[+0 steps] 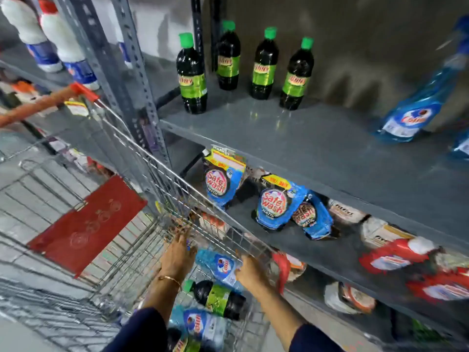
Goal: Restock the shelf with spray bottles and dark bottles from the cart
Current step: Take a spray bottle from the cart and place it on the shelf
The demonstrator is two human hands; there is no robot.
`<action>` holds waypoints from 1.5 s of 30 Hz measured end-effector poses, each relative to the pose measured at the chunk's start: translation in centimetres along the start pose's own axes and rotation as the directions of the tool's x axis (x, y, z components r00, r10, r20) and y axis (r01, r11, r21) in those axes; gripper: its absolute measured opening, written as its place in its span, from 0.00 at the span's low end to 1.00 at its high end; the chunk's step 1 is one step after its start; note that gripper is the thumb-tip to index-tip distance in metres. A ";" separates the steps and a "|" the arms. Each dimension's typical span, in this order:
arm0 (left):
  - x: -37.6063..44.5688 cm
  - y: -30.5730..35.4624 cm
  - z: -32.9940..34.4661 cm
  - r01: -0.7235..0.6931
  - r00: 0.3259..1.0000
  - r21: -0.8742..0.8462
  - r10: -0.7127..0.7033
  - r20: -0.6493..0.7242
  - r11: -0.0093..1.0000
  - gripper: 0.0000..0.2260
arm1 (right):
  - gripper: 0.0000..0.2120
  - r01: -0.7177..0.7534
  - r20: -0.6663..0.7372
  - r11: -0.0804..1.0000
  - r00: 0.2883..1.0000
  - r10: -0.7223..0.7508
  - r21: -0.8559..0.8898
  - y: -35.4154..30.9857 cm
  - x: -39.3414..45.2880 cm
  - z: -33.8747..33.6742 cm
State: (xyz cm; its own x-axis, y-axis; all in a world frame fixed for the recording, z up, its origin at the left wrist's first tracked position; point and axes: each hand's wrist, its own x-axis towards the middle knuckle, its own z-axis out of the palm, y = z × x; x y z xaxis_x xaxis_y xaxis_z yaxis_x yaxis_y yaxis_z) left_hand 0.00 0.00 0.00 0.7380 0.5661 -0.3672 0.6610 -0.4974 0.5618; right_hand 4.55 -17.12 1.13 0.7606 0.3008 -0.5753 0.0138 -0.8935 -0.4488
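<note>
Blue plastic spray bottle [223, 268] lay in wire cart [142, 158]; left hand [177, 255] and right hand [250, 271] touched its ends, grip unclear. Likely light, slick; take the body.

On the lower shelf, 3 blue Safe Wash pouches [269, 199] side by side, white packs [347, 212] and red-and-white pouches [396, 255] to their right. Far left, 2 white bottles [50, 39] with red caps and blue labels, blurred.
</note>
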 end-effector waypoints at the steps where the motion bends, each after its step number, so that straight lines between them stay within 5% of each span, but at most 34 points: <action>1: 1.1 -1.3 1.0 0.080 0.997 -0.089 -0.078 0.030 0.993 0.21 | 0.17 -0.065 0.020 0.996 0.998 0.064 0.053 0.0 1.0 0.7; 4: 4.5 -4.6 4.4 0.329 0.942 -0.271 -0.297 0.153 0.905 0.18 | 0.18 -0.222 0.076 0.967 0.974 0.214 0.123 0.8 4.1 3.0; 8: 6.9 -5.3 6.5 0.437 0.899 -0.290 -0.414 0.141 0.851 0.15 | 0.20 -0.376 0.109 0.910 0.926 0.362 0.174 2.1 7.9 6.1; 10: 8.5 -5.5 8.0 0.510 0.858 -0.486 -0.460 0.229 0.710 0.06 | 0.21 -0.431 0.140 0.875 0.902 0.409 0.219 2.9 9.5 7.3; 14: 10.6 -6.4 10.8 0.635 0.759 -0.609 -0.528 0.381 0.475 0.12 | 0.19 -0.540 0.211 0.739 0.840 0.499 0.403 4.1 11.4 8.7; 18: 10.8 -6.3 11.4 0.679 0.713 -0.619 -0.552 0.431 0.394 0.04 | 0.17 -0.593 0.266 0.649 0.801 0.537 0.476 4.7 11.6 8.6; 26: 11.1 -5.1 10.8 0.655 0.746 -0.636 -0.483 0.459 0.408 0.11 | 0.10 -0.589 0.329 0.372 0.757 0.564 0.718 3.9 10.4 8.5; 29: 10.1 -4.8 8.9 0.588 0.795 -0.743 -0.396 0.459 0.318 0.06 | 0.09 -0.560 0.291 0.366 0.763 0.577 0.743 2.8 10.0 8.2; 34: 7.7 -4.2 3.4 0.412 0.907 -0.828 -0.253 0.336 0.381 0.07 | 0.05 -0.495 0.286 0.356 0.818 0.500 0.793 -0.5 6.8 5.9; 39: 5.2 -1.5 -3.5 0.230 0.973 -0.882 -0.127 0.194 0.412 0.08 | 0.16 -0.398 0.235 0.367 0.878 0.416 0.841 -3.2 3.6 4.1; 43: 2.1 2.9 -8.5 0.144 0.986 -0.923 0.027 0.164 0.358 0.15 | 0.45 -0.281 0.152 0.403 0.934 0.323 0.871 -1.5 8.2 5.9; 45: 0.4 5.5 -10.4 0.093 0.985 -0.946 0.114 0.134 0.309 0.14 | 0.24 -0.237 0.156 0.364 0.959 0.237 0.901 -3.5 3.9 0.9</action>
State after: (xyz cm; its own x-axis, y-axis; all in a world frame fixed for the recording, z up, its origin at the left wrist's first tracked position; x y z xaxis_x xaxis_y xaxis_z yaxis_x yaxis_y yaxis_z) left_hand 2.52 4.32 10.70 0.8197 0.4130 -0.3968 0.1449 0.5208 0.8413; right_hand 6.91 -12.51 -0.11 0.6311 0.1285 -0.7650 -0.7598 -0.0960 -0.6430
